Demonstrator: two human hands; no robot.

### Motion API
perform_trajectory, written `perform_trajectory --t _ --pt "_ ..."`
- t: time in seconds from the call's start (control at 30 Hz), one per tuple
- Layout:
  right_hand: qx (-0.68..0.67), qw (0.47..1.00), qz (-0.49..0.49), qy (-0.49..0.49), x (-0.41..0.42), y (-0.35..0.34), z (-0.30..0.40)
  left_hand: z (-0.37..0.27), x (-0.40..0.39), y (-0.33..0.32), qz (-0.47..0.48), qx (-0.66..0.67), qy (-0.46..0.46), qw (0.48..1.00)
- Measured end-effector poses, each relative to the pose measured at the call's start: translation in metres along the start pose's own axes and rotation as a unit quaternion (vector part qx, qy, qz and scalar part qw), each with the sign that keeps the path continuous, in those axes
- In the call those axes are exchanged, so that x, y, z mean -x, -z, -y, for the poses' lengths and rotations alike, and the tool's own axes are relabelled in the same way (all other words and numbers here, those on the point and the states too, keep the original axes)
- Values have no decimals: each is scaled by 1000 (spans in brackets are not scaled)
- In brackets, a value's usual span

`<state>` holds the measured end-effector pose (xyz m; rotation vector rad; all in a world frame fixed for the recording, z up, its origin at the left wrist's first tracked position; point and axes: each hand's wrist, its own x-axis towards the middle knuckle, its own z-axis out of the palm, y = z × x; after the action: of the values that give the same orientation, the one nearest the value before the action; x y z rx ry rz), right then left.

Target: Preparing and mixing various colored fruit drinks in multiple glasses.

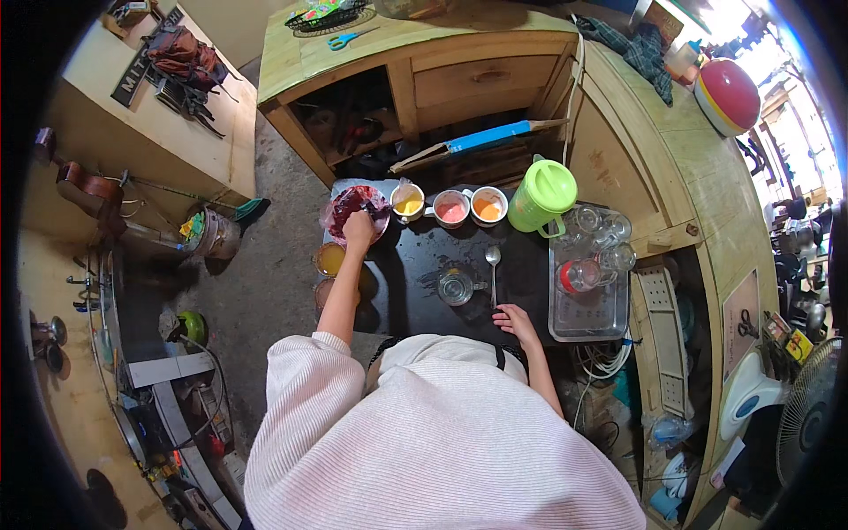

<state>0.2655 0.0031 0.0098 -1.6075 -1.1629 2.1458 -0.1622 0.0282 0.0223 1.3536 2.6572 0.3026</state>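
My left hand [358, 228] reaches into a bowl of dark red contents [351, 204], closed around a dark utensil that is mostly hidden. Three white mugs stand right of the bowl: one with yellow contents [408, 201], one with pink [452, 209], one with orange [489, 207]. My right hand [515, 322] is at the table's near edge, fingers slightly apart. Its fingertips are close to the handle end of a metal spoon [493, 257]; whether they touch is unclear. Left of the spoon stands a clear glass mug [456, 287].
A green lidded pitcher [543, 195] stands on the dark table [417, 318]. To its right, a clear tray [588, 324] bears several glass mugs [580, 275]. Two filled glasses, one yellow [329, 259], are beside my left forearm. A wooden cabinet [487, 78] rises behind.
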Motion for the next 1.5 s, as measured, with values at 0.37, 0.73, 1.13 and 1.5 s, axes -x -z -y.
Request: perform_trajectory --t 0.37,0.73,1.13,1.5 --pt "-5 1000 -3 -24 2 6 -7 22 -11 68 -46 79 20 996" --pt "1 999 -10 31 18 -3 26 -8 -11 169 -151 159 22 975" --pt "-128 954 265 52 74 -76 148 -103 52 246 -230 319 -141 909" --pt "-499 712 493 4 48 -115 159 -177 154 194 -192 347 -273 877"
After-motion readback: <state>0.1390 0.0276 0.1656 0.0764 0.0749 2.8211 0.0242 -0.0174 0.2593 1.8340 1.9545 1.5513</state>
